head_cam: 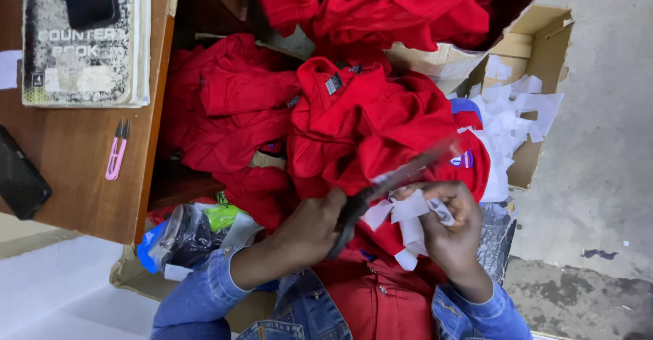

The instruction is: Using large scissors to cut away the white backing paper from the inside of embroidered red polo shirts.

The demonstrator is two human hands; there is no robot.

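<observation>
White paper strip pinched taut in right hand; left hand grips blurred, probably scissors; cut close, fingers clear.

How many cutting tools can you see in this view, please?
2: large scissors held in the left hand, and small pink thread snips lying on the wooden table. Others may be hidden under the red garments.
</observation>
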